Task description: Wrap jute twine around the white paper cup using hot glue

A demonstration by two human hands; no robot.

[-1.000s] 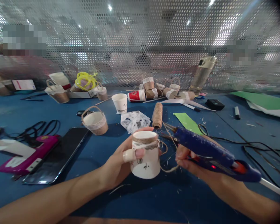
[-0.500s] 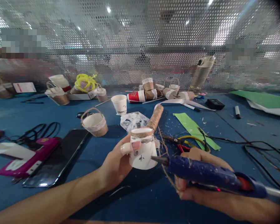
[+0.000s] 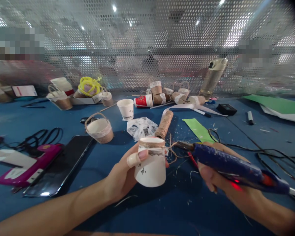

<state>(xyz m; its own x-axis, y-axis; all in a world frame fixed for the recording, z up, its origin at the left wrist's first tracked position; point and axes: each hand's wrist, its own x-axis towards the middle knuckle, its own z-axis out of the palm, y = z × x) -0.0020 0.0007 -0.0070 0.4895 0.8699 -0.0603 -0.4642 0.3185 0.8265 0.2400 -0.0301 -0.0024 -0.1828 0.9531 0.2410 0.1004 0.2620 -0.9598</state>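
My left hand is closed round a white paper cup with jute twine wound about its rim, held upright above the blue table. A loose twine end trails from the cup's right side. My right hand grips a blue hot glue gun whose nozzle points left, a short way from the cup's rim. Just behind the cup lies a spool of jute twine.
A small twine-handled basket cup, a black phone, a pink glue gun, crumpled plastic, green paper, black cables and several decorated cups lie about. A perforated metal screen closes the back.
The glue gun's nozzle has lifted from the cup's side and drawn back to the right, level with the rim. The cup dropped slightly and turned upright.
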